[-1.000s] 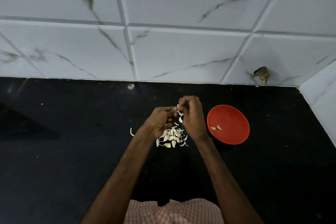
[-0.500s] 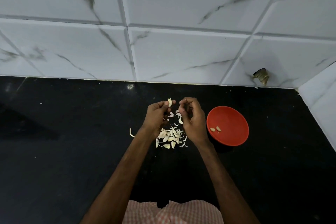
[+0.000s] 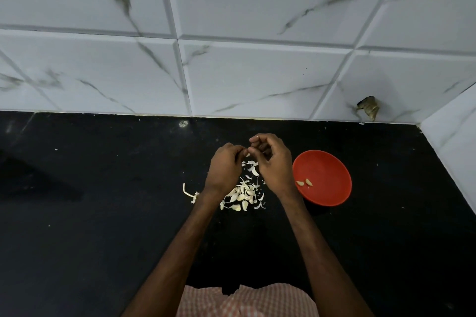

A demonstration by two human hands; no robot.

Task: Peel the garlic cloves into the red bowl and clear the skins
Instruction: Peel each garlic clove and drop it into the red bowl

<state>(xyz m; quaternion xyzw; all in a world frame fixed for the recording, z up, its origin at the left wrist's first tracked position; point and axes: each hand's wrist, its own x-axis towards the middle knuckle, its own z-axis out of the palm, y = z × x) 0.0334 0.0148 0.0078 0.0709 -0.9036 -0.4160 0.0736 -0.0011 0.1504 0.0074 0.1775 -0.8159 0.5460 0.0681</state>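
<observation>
On the black counter [image 3: 103, 213], far left, one stray stalk [image 3: 189, 193] lies apart. The left hand [image 3: 224, 167] and right hand [image 3: 274, 162] curl their fingertips together, pinching one mostly hidden clove [image 3: 246, 155] above the heap [image 3: 243, 194] of cloves and skins, too jumbled to count. Light, firm and probably slick once bare, it likely wants a nail at its tip. One red bowl [image 3: 332, 170] holds two peeled cloves [image 3: 305, 183].
</observation>
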